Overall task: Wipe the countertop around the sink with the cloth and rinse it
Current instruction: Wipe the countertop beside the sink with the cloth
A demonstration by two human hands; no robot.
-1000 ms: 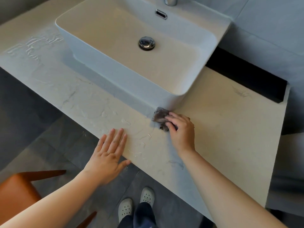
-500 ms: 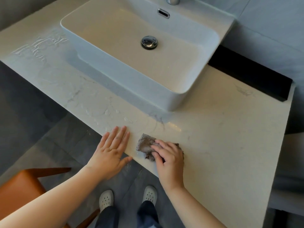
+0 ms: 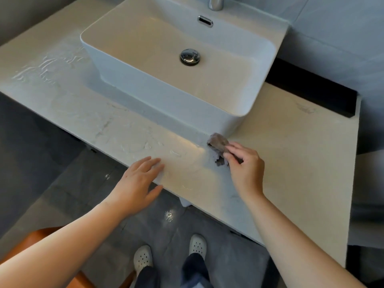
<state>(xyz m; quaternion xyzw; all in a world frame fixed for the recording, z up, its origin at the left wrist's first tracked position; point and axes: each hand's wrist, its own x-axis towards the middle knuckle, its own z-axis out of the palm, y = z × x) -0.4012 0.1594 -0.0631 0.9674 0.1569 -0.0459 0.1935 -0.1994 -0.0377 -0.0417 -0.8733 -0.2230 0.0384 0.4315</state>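
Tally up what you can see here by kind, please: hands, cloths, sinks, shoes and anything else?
Hands: 2, left hand and right hand
Cloth: 1
Sink: 1
Countertop: 1
Tap: 1
Drain plug: 1
Shoes: 2
Chair: 1
Total: 10

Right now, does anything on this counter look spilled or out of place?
Yes: water streaks glisten on the countertop left of the sink and along its front, while the right side looks dry. The right hand holds a crumpled grey cloth by the front right corner of the basin. Nothing looks damaged.
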